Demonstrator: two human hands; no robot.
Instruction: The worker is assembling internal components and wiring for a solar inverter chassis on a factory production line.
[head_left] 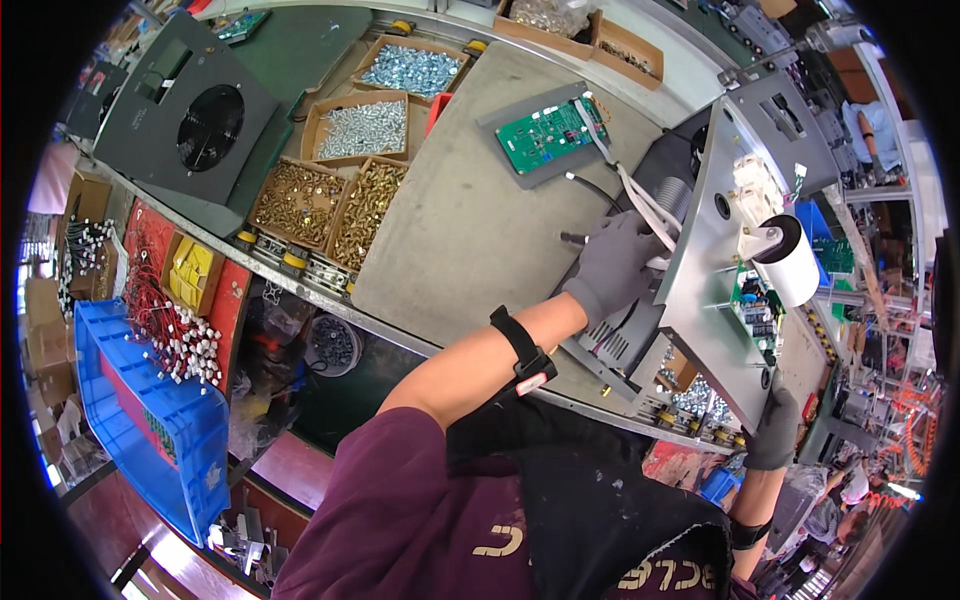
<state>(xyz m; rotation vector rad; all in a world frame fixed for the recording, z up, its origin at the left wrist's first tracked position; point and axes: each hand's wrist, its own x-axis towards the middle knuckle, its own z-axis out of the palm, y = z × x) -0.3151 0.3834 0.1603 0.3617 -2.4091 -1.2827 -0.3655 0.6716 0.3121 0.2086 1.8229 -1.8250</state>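
My left hand, in a grey glove, reaches in behind a tilted metal panel. Its fingers are closed around white cables that run toward the panel; the fingertips are partly hidden. My right hand, also gloved, grips the panel's lower right corner. Mounted on the panel's outer face are a white cylinder, white connectors and a green circuit board. Beneath the panel lies a dark grey metal housing. Another green circuit board rests on a grey plate beyond my left hand.
Cardboard trays of silver screws, bluish fasteners and brass screws line the bench's left side. Farther left stands a dark panel with a round fan opening. Below it are a blue crate and red-white wire bundles.
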